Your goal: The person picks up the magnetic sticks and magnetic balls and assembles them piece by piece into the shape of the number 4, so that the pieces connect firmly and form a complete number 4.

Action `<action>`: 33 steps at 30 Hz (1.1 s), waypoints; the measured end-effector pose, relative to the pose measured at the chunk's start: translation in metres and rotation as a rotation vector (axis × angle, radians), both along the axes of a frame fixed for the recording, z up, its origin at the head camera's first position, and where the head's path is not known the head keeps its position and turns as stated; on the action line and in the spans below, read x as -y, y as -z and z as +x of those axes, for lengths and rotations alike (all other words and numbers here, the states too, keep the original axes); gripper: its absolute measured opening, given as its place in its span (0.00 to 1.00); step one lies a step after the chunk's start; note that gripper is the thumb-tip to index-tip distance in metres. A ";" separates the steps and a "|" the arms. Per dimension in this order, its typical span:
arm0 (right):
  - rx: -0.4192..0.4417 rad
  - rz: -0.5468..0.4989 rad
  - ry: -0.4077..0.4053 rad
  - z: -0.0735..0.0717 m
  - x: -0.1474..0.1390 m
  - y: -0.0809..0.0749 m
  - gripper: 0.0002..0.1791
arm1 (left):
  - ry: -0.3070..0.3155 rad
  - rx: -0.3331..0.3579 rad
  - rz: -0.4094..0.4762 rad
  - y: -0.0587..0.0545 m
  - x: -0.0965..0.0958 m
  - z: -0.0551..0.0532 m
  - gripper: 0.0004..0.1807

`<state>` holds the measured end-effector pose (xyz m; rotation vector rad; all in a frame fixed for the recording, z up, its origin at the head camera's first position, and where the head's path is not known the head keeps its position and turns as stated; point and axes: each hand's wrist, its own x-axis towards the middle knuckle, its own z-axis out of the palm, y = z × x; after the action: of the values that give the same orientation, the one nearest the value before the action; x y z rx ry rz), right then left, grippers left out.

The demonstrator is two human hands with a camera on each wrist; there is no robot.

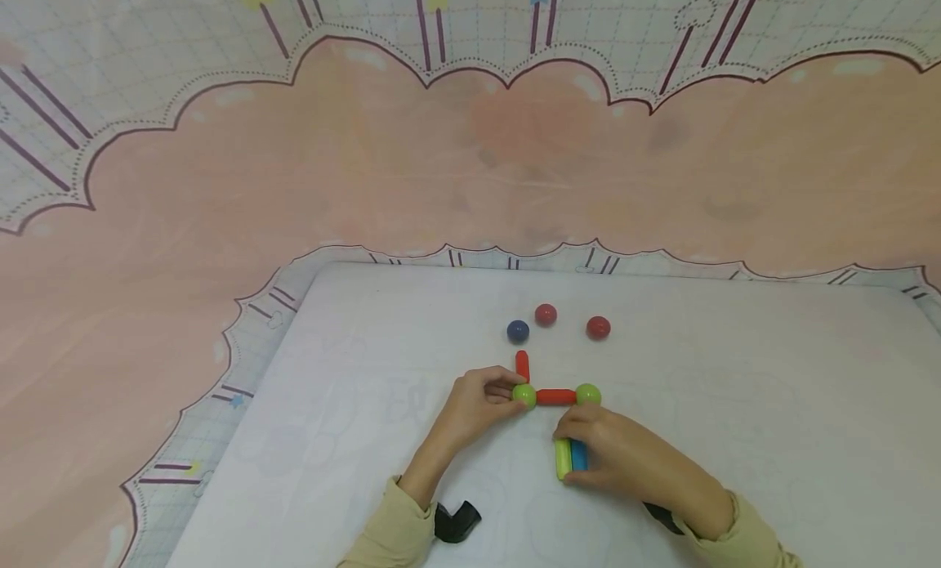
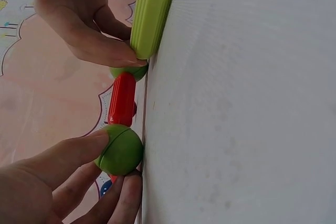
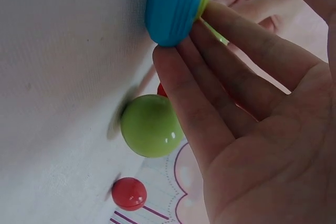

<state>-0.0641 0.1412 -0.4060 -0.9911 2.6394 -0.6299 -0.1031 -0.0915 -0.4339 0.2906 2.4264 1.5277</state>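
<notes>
In the head view my left hand [image 1: 478, 400] pinches a green ball [image 1: 524, 395] between thumb and fingers. Two red rods join that ball: one red rod [image 1: 522, 366] points away, the other red rod [image 1: 555, 397] runs right to a second green ball [image 1: 588, 395]. My right hand [image 1: 617, 449] grips a yellow-green rod [image 1: 563, 459] and a blue rod [image 1: 579, 455] side by side, thumb at the near ends and fingers at the far ends. The left wrist view shows the yellow-green rod [image 2: 151, 18] close along the white surface; the blue rod [image 3: 176, 6] shows in the right wrist view.
Beyond the joined pieces lie a blue ball [image 1: 518, 331], a red ball [image 1: 546, 315] and another red ball [image 1: 599, 328]. They rest on a white tabletop [image 1: 353, 364] over a patterned cloth [image 1: 412, 167]. Black straps [image 1: 457, 522] show beside both sleeves.
</notes>
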 end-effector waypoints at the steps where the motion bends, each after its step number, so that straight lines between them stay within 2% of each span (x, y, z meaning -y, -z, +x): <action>1: -0.006 0.003 -0.001 0.000 0.000 0.000 0.22 | 0.000 -0.002 0.002 0.000 0.000 0.000 0.15; 12: -0.057 0.005 -0.017 0.002 0.000 0.002 0.23 | -0.004 0.000 -0.008 -0.002 0.000 0.001 0.15; 20: -0.064 0.013 -0.021 0.002 0.000 0.002 0.23 | -0.003 0.004 -0.025 -0.001 -0.001 0.002 0.15; 33: -0.157 0.017 -0.025 0.001 0.002 0.002 0.23 | -0.001 -0.021 -0.029 0.001 -0.001 0.001 0.14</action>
<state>-0.0626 0.1396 -0.4084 -1.1091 2.7576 -0.5437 -0.1017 -0.0904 -0.4344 0.3016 2.4624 1.4959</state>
